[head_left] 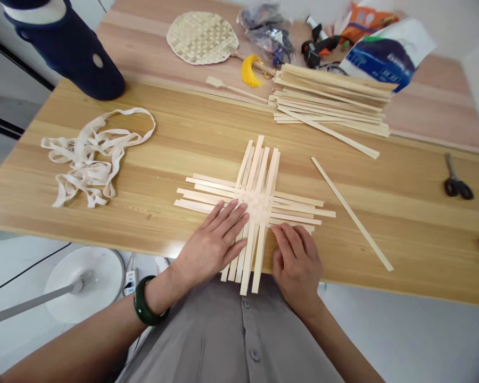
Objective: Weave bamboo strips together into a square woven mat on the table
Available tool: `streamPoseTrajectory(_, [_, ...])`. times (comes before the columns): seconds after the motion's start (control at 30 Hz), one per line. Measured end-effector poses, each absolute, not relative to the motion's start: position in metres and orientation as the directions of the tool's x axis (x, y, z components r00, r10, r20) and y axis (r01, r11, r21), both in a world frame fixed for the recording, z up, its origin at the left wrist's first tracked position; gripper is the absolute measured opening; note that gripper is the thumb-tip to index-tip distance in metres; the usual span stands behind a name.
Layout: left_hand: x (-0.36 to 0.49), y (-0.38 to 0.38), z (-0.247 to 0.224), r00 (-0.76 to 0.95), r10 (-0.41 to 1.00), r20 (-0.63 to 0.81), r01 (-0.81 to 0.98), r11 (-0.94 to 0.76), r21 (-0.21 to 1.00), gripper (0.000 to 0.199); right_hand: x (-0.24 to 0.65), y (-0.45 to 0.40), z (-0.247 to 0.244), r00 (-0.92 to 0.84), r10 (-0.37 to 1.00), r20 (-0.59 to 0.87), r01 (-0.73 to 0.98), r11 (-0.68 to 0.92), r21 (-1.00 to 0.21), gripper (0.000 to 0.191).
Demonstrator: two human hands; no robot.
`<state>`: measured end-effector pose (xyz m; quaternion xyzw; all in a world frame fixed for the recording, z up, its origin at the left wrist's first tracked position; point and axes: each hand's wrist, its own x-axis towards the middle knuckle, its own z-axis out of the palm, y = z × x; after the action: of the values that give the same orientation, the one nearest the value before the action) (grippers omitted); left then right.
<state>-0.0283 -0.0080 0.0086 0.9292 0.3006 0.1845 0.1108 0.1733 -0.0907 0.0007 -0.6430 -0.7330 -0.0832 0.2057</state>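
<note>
A woven cross of thin, pale wooden strips lies flat near the table's front edge, its strip ends fanning out on four sides. My left hand rests on the weave's lower left part, palm down with fingers stretched out. At the lower right side is my right hand, its fingers curled and their tips on the lowest crosswise strip. The thumb side is partly hidden, and so is the stretch of strip under the hand. A single loose strip lies to the right of the weave.
A stack of strips lies behind, near a woven fan with a yellow tassel. Cream cloth tape is heaped at left, below a dark blue bottle. Scissors lie far right. A glue gun is at the back.
</note>
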Motion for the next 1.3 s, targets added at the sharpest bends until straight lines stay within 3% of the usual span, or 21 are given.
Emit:
streamPoseTrajectory(0.1, [-0.028,-0.008,0.008,0.752,0.593,0.288,0.516,-0.801,0.303,0.046,0.173,-0.091,-0.001,-0.057,0.917,0.396,0.966,0.150,-0.210,0.049])
streamPoseTrajectory(0.27, [-0.029,-0.008,0.006,0.750,0.590,0.298,0.512,-0.804,0.303,0.047,0.178,-0.094,0.001,0.135,0.804,0.579,0.919,0.117,-0.377,0.048])
streamPoseTrajectory(0.63, [-0.029,-0.008,0.003,0.740,0.594,0.316,0.502,-0.800,0.328,0.050,0.220,-0.088,0.011,0.311,0.761,0.570,0.913,-0.072,-0.401,0.032])
streamPoseTrajectory(0.83, [-0.029,-0.010,0.002,0.737,0.600,0.312,0.521,-0.798,0.304,0.048,0.224,-0.078,0.015,0.262,0.751,0.607,0.927,-0.022,-0.373,0.031])
streamPoseTrajectory(1.0, [-0.027,-0.011,0.005,0.731,0.599,0.327,0.545,-0.801,0.249,0.045,0.213,-0.067,0.017,0.112,0.738,0.666,0.957,0.102,-0.273,0.039])
streamPoseTrajectory(1.3, [-0.020,-0.013,0.007,0.707,0.604,0.368,0.597,-0.789,0.148,0.041,0.189,-0.040,0.015,-0.022,0.824,0.566,0.951,0.192,-0.242,0.039])
